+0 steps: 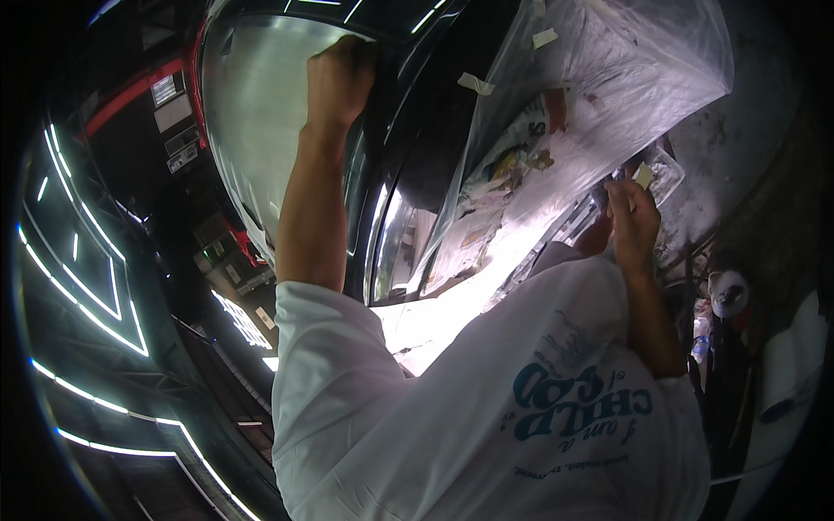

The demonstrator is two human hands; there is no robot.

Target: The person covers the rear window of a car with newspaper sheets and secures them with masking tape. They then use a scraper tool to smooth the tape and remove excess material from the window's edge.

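Note:
My left hand [340, 85] reaches up to a car, fingers curled against the border between a pale, dull panel [256, 104] and the glossy black bodywork [408, 74]. Its fingertips are in shadow, so I cannot make out what they hold. Lower down on the right, my right hand [637, 217] pinches a short strip of pale masking tape [643, 176]. Beside it hangs clear plastic sheeting [608, 104], stuck to the black bodywork by tape pieces such as the tape tab [475, 83]. Printed paper [512, 165] shows through the sheeting.
Bright light glares off a surface [460, 308] under the sheeting. A red frame [139, 95] and dark shelving stand at the left. At the right are a white roll [786, 373] and a white round item [728, 293]. Strip lights [95, 234] line the ceiling.

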